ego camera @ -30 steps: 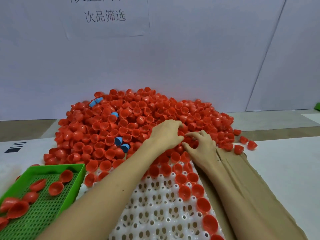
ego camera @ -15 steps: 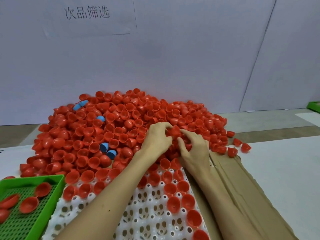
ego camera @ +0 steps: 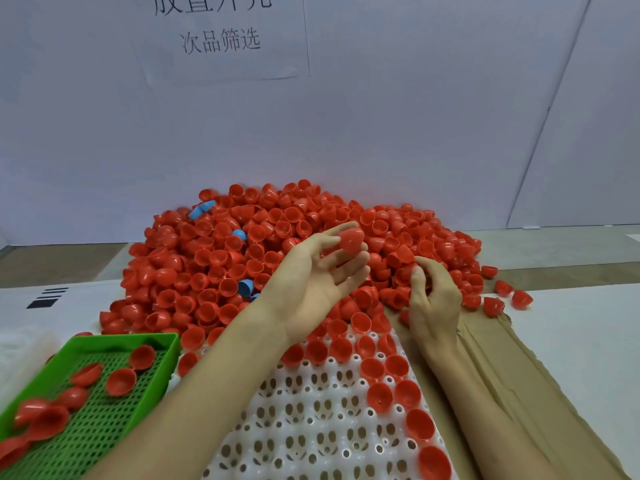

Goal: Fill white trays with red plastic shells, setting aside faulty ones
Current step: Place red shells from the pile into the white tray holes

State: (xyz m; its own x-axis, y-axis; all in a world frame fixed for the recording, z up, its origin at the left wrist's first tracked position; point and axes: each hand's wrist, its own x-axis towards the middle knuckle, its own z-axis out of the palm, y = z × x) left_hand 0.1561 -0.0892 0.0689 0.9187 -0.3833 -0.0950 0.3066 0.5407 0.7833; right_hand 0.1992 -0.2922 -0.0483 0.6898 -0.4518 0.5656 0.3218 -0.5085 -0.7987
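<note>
White bench [ego camera: 588, 341] against a white wall [ego camera: 415, 116] with one paper sign [ego camera: 221, 39].
One white tray [ego camera: 311, 427]. Beyond it: heaped red shells [ego camera: 214, 268] and at least four blue shells [ego camera: 245, 286]. Left of it: one green basket [ego camera: 104, 427]. Right of it: one cardboard sheet [ego camera: 519, 375]. Over its far edge, the left hand [ego camera: 311, 285] pinches one red shell [ego camera: 351, 240]. The right hand [ego camera: 434, 299] is curled; its grip cannot be determined.

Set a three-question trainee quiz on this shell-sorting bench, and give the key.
1. True or false: the left hand pinches a blue shell.
2. On which side of the white tray does the green basket lie? A) the person's left B) the person's right C) beyond the pile
3. Fill in: a few shells in the pile are not red but ___.
Key: 1 false, it pinches a red shell; 2 A; 3 blue, see the blue shells.
</note>
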